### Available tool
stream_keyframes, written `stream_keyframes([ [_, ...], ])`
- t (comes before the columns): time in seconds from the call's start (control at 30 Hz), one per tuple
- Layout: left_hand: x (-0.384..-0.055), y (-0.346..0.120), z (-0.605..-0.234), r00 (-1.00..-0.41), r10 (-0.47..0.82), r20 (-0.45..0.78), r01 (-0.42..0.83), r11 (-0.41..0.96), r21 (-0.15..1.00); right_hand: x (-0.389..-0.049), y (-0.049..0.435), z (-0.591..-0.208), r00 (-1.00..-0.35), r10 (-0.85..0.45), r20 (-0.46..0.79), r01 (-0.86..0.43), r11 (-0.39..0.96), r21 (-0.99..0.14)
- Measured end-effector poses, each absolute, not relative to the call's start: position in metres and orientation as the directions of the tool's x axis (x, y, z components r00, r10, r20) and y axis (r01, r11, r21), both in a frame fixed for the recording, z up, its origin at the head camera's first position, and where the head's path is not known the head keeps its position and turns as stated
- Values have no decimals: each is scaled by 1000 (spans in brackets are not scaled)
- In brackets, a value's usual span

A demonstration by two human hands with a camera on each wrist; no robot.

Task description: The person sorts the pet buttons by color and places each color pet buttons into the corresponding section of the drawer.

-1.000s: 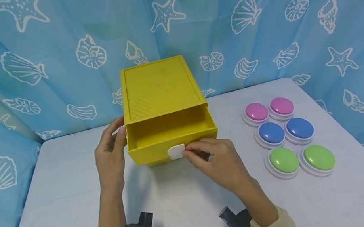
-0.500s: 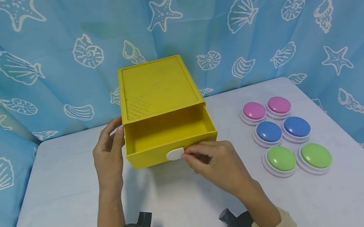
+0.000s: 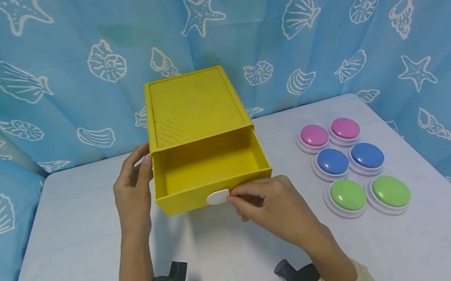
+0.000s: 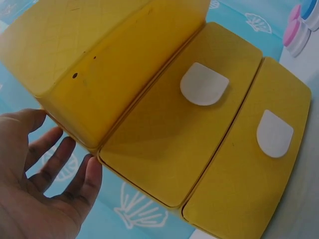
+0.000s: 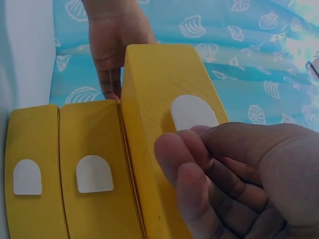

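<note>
A yellow drawer cabinet (image 3: pixel 195 106) stands at the back of the table. Its top drawer (image 3: pixel 182 203) is pulled well out, and its visible inside holds nothing. My right hand (image 3: pixel 276 207) pinches the white drawer handle (image 3: pixel 218 197) at its right edge, thumb and fingertips together. Against the cabinet's left side rests my left hand (image 3: pixel 132 188), its fingers loosely bent and the fingertips touching the wall near the front. Below the pulled-out drawer, the left wrist view shows the middle drawer (image 4: pixel 169 139) and the bottom drawer (image 4: pixel 239 174) closed, each with a white handle.
To the right on the white table (image 3: pixel 237 263) sit several round push buttons: pink ones (image 3: pixel 314 135), blue ones (image 3: pixel 332 162) and green ones (image 3: pixel 348 195), in pairs. A blue curtain (image 3: pixel 249 17) with white shells hangs directly behind the cabinet.
The top drawer has slid farther out toward me, with my right hand still pinching its handle. My left hand has stayed at the cabinet's left side. The view has shifted slightly.
</note>
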State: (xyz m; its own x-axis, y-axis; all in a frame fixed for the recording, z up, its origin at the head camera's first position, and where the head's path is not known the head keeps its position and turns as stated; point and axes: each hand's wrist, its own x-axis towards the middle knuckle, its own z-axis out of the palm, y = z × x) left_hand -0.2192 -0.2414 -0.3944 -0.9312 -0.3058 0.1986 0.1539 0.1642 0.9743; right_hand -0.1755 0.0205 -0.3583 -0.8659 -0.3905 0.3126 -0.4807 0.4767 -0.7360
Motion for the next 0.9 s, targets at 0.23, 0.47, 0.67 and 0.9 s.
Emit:
stream_keyframes([
  [0.23,-221,-234,-396,-938,-291,190,149,159,976,-169,38,-346,-868,-455,198,-453,565,-689],
  [0.47,-215,-240,-394,-935,-312,170,115,186,976,-161,78,-337,-895,-413,171,-403,579,-709],
  [0.67,-219,-239,-391,-933,-314,176,125,174,977,-161,124,-364,-954,-175,245,-295,701,-649],
  [0.9,-218,-238,-390,-935,-314,167,136,118,984,-165,174,-410,-990,-71,120,-123,853,-507],
])
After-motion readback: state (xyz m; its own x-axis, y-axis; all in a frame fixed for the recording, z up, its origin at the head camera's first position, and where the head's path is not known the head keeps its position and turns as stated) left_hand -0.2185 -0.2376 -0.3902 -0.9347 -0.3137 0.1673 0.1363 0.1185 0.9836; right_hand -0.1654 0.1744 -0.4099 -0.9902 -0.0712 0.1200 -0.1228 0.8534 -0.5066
